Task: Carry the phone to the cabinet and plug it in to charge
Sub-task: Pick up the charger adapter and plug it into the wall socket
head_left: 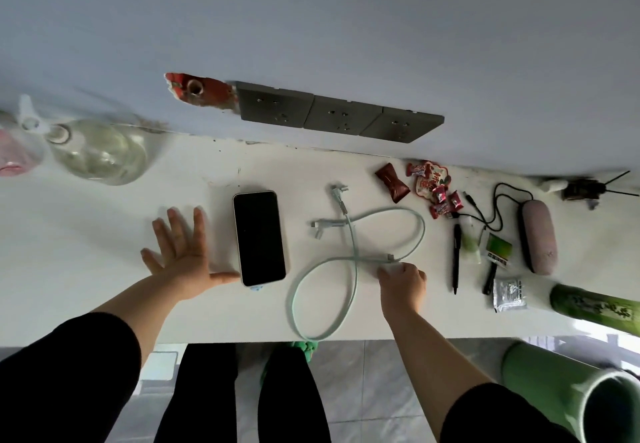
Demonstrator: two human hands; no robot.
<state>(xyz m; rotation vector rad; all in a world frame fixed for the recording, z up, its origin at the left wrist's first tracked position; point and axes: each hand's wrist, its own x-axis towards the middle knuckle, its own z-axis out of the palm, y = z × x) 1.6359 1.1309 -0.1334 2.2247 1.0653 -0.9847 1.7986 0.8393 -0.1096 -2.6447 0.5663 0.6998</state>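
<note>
A phone (260, 237) with a dark screen lies face up on the white cabinet top (104, 269). My left hand (183, 252) rests flat beside it with fingers spread, the thumb touching the phone's lower left corner. A pale green charging cable (353, 255) lies looped to the right of the phone, with a white plug (337, 193) at its far end. My right hand (401, 280) is closed on the cable's connector end. Three grey wall sockets (341, 113) sit on the wall behind.
A clear glass bottle (100, 151) stands at the left. Wrapped sweets (429, 186), a black cable, two pens (457, 255), a pink glasses case (538, 234), small packets and green tubes (588, 387) crowd the right side. The cabinet's front edge runs below my hands.
</note>
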